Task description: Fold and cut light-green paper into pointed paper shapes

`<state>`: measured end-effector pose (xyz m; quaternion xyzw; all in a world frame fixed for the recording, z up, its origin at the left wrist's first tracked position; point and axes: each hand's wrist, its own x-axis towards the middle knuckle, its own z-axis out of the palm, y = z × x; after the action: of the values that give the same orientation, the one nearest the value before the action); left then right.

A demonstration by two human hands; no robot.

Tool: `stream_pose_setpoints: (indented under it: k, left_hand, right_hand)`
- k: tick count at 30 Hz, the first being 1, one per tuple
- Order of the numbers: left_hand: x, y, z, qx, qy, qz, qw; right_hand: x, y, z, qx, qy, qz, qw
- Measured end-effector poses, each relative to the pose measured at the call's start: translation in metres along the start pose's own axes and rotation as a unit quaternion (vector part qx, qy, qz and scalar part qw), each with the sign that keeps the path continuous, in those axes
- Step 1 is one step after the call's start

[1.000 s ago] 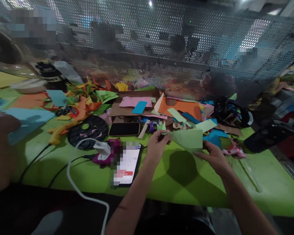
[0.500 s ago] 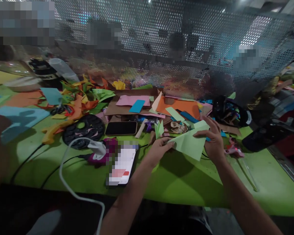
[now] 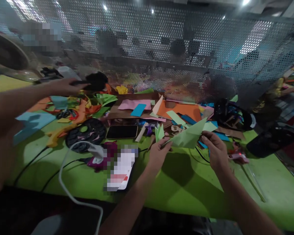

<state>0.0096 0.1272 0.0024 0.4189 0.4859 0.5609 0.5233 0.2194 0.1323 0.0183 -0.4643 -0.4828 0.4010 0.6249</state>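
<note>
Head view: left hand (image 3: 158, 155) and right hand (image 3: 216, 150) pinch pale green paper (image 3: 188, 136) at opposite ends, over near side of green table (image 3: 181, 195); probably light, bendy, easily creased, best held by edges.

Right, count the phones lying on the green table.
2: a dark-screened phone just right of the black palette; a lit phone, nearer the camera, beside the magenta adapter. Loose paper may hide more.
</note>
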Motion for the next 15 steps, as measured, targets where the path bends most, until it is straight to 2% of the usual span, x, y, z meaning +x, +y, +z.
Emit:
stream_pose_setpoints:
  k: [6, 10, 12, 15]
  left_hand:
    - [0.002, -0.009, 0.005, 0.023, -0.003, 0.030, 0.999]
    - [0.001, -0.008, 0.006, 0.113, -0.028, 0.051, 0.992]
    - [0.000, -0.002, 0.006, 0.186, -0.047, 0.066, 0.979]
    - [0.000, 0.008, 0.004, 0.312, -0.070, 0.106, 0.942]
  right_hand:
    - [0.000, -0.003, 0.003, 0.000, -0.011, -0.002, 1.000]
    - [0.001, -0.004, 0.003, -0.002, -0.006, 0.033, 0.999]
    - [0.002, -0.003, 0.002, -0.005, -0.007, 0.041, 0.999]
    - [0.004, 0.001, -0.002, -0.019, -0.007, 0.025, 0.999]
